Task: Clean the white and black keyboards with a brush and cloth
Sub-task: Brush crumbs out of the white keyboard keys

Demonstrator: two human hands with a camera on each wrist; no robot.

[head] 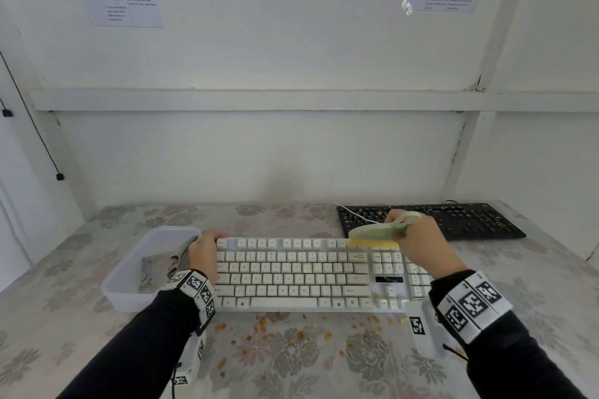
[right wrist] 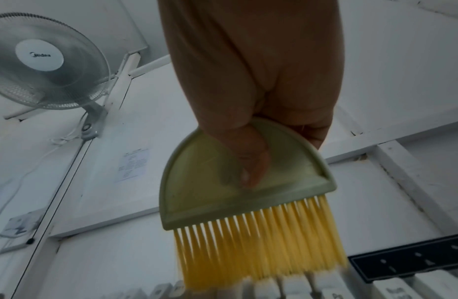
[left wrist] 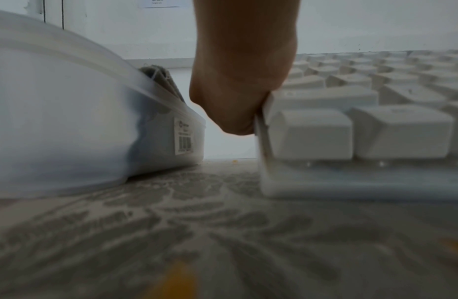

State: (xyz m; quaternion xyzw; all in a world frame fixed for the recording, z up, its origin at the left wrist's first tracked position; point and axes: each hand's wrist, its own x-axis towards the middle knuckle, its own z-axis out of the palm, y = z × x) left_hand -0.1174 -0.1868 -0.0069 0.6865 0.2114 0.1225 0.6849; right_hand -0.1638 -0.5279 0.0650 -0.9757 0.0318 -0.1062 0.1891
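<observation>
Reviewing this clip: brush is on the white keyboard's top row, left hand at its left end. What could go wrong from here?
1. The brush in the right hand works beside the black keyboard, which already carries orange crumbs; a backward stroke could flick more onto it.
2. Crumbs litter the table in front of the white keyboard; the sleeves may drag them around.
3. The left hand sits against the plastic container holding a cloth; a slip could nudge it.

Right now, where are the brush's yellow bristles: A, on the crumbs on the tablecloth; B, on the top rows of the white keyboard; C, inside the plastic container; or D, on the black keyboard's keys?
B: the right hand holds the brush with its yellow bristles down on the top rows of the white keyboard, in front of the black keyboard.
</observation>
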